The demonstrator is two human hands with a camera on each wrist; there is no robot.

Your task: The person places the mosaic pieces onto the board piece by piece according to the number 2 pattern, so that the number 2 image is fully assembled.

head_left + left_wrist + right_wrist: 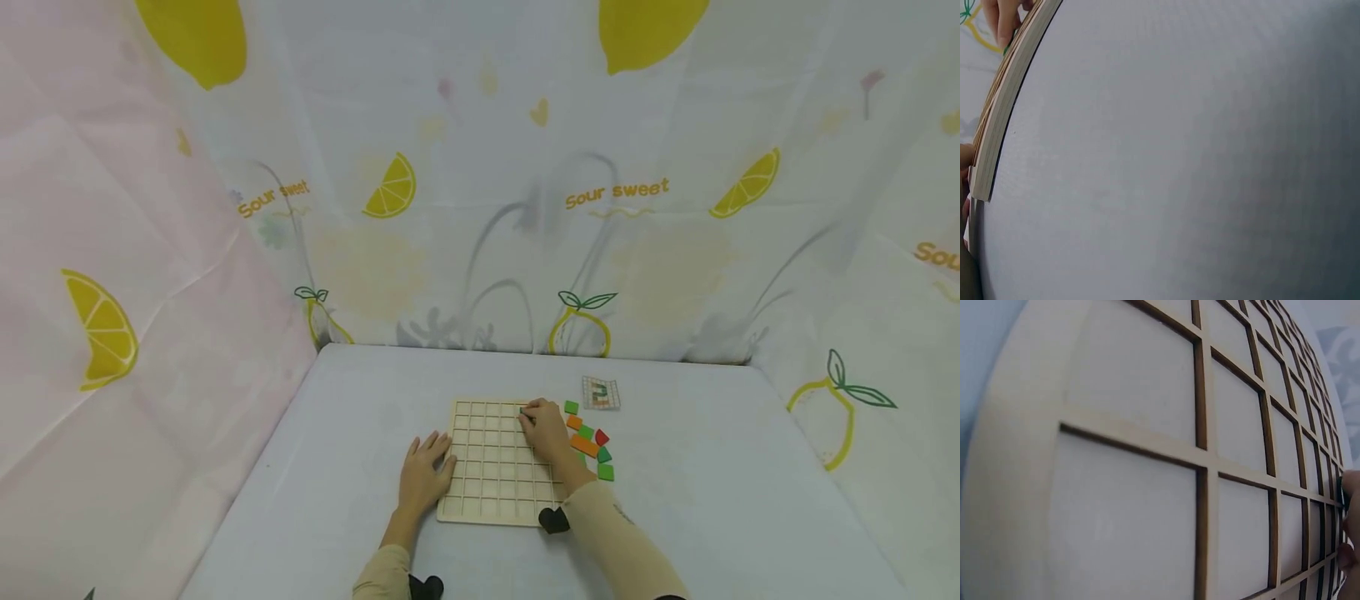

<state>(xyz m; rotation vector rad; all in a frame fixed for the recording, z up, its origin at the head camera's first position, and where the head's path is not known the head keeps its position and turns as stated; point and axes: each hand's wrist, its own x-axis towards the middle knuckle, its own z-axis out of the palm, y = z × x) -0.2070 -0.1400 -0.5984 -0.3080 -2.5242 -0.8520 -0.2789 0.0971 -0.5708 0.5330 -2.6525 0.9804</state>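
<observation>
A wooden grid board point(491, 475) lies flat on the white table, its square cells framed by raised strips. Thumb and fingertips of my right hand point(544, 427) pinch a small green piece point(522, 411) over the far right part of the grid; most of the piece is covered by the fingers. My left hand point(425, 472) rests at the board's left edge with its fingers extended. In the right wrist view, bare board cells point(1125, 519) fill the picture and the right hand point(1352, 519) shows at the right edge. The board's side point(1007, 106) appears in the left wrist view.
Right of the board lie several loose pieces: an orange rectangle point(585, 446), a red piece point(602, 437), a green square point(606, 472) and others. Behind them is a small pattern card point(602, 393). A lemon-printed cloth point(480, 250) hangs around the table.
</observation>
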